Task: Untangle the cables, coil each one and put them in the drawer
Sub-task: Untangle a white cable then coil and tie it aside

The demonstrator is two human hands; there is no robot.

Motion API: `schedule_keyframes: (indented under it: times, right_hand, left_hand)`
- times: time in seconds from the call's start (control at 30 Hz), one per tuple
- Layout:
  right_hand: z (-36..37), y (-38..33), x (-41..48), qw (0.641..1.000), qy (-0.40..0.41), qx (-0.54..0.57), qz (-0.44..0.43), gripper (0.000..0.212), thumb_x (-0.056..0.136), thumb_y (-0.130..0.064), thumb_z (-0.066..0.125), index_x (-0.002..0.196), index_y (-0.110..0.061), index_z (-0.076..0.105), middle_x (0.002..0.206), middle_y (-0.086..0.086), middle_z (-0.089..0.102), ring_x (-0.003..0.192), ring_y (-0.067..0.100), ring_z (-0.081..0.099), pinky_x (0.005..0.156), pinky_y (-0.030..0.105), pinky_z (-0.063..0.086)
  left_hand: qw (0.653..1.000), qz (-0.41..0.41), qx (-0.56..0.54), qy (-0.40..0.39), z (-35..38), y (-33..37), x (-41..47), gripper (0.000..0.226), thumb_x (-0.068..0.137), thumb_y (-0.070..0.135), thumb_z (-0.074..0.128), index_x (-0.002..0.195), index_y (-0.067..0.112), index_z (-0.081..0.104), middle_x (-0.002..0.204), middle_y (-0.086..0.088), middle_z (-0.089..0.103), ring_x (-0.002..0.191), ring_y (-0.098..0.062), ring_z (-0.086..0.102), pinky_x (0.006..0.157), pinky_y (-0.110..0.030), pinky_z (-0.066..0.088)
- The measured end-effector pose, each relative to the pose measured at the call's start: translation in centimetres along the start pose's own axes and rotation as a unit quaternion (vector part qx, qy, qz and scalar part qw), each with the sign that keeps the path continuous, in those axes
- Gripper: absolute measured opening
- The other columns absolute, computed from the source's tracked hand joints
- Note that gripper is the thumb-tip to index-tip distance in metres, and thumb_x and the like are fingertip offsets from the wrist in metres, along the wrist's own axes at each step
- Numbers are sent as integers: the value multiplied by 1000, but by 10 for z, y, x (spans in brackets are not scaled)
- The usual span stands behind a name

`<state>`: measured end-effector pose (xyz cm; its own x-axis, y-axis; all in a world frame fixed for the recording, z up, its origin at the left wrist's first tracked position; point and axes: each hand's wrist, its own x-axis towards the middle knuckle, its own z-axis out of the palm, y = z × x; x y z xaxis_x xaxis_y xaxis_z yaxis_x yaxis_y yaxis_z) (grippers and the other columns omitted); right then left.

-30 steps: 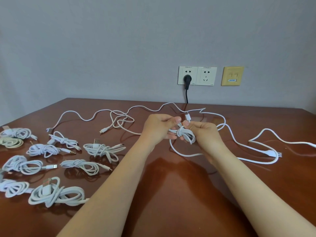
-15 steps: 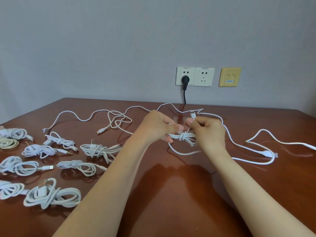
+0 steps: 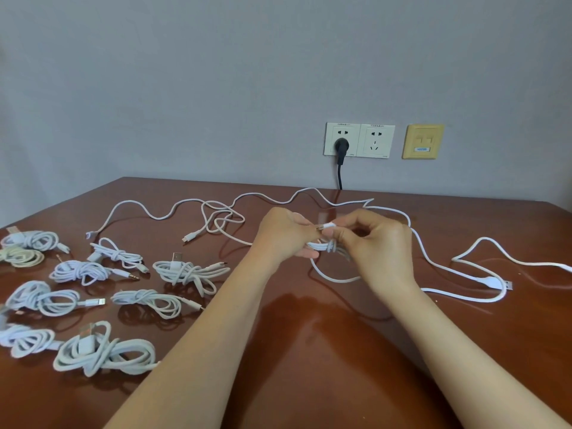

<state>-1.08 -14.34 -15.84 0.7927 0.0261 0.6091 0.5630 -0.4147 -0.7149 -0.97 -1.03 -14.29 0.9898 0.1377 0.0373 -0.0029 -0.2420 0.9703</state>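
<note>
Above the middle of the brown table (image 3: 340,351), my left hand (image 3: 284,236) grips a small white coiled cable (image 3: 325,246). My right hand (image 3: 377,243) pinches that cable's plug end (image 3: 328,226) between thumb and forefinger, just above the coil. A loop of the same cable hangs down onto the table below the hands. Loose white cables (image 3: 216,215) trail across the back of the table, and another loose cable with a USB plug (image 3: 495,284) lies at the right. No drawer is in view.
Several coiled white cables (image 3: 185,270) lie in rows on the table's left side, one cream coil (image 3: 21,257) among them. On the wall behind are a double socket (image 3: 359,140) with a black plug in it and a yellow data outlet (image 3: 422,141).
My right hand has lifted from around the coil and now pinches the plug end above it. Both hands sit slightly higher and farther back; the left still holds the coil.
</note>
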Motion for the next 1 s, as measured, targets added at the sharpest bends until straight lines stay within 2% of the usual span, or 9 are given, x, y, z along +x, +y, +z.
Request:
schedule_keyframes:
  times: [0.13, 0.2, 0.3, 0.5, 0.6, 0.73, 0.8, 0.9, 1.0]
  right_hand:
    - [2, 2, -4, 994, -37, -34, -101, 13, 75, -3, 72, 82, -13, 74, 80, -14, 69, 82, 1, 60, 73, 7, 43]
    - [2, 7, -3, 984, -57, -66, -154, 18, 73, -3, 72, 89, -11, 72, 94, -3, 71, 92, 6, 58, 79, 11, 43]
    - [0, 9, -3, 982, -87, -80, -150, 19, 73, -6, 75, 88, -15, 68, 87, -1, 70, 83, 10, 58, 72, 20, 45]
    - [4, -1, -2, 993, -68, 92, 37, 18, 77, -8, 73, 71, -22, 63, 60, -15, 63, 49, -4, 54, 52, 6, 38]
    - [1, 0, 4, 955, -68, 241, 161, 7, 80, -4, 69, 77, -9, 65, 52, -7, 65, 39, 2, 53, 44, 11, 42]
    - [-1, -1, 4, 904, -99, 351, 224, 7, 82, -2, 63, 86, 4, 64, 60, 6, 68, 49, 12, 63, 49, 19, 51]
    - [0, 0, 4, 912, -108, 329, 222, 5, 83, -5, 64, 83, 0, 62, 63, 5, 69, 53, 13, 65, 51, 23, 55]
    - [3, 4, 1, 966, -88, 190, 152, 11, 82, -11, 68, 74, -9, 61, 55, -6, 65, 45, 6, 57, 51, 29, 54]
    - [7, 9, -5, 994, -58, 74, 50, 18, 80, -14, 70, 66, -17, 61, 48, -12, 59, 38, 3, 47, 49, 20, 42]
  left_hand:
    - [994, -36, -106, 16, -1, 2, -3, 5, 80, 1, 68, 81, -4, 67, 68, -8, 61, 43, -2, 59, 45, -12, 48]
    - [984, -67, -164, 29, -1, 3, -3, 5, 81, -2, 66, 77, -1, 64, 67, -6, 61, 41, -2, 59, 43, -12, 47]
    - [971, -101, -215, 30, 1, 4, -2, 8, 82, -5, 59, 76, 0, 61, 68, -8, 57, 36, -5, 57, 39, -12, 46]
    - [956, -68, -284, -27, -9, 11, -2, 15, 90, 18, 57, 83, 5, 59, 66, -7, 60, 45, -9, 61, 45, -17, 51]
    - [983, -36, -157, -84, -15, 8, -2, 17, 88, 32, 60, 92, 15, 65, 78, -3, 59, 61, -9, 55, 66, -22, 58]
    - [997, 32, -56, -52, -9, 2, 1, 20, 85, 23, 65, 102, 12, 65, 87, -1, 63, 73, -6, 59, 77, -20, 54]
    - [996, 38, -70, -40, -7, 1, 0, 19, 84, 16, 67, 98, 4, 65, 86, -5, 66, 76, -8, 62, 71, -17, 56]
    - [995, 36, -93, -12, -5, 0, -2, 6, 81, 5, 68, 79, 6, 64, 82, -6, 65, 67, -9, 62, 56, -14, 53]
    - [993, 31, -112, 8, -2, 0, -4, 12, 77, 4, 72, 71, 8, 63, 73, -6, 65, 55, -5, 63, 51, -14, 51]
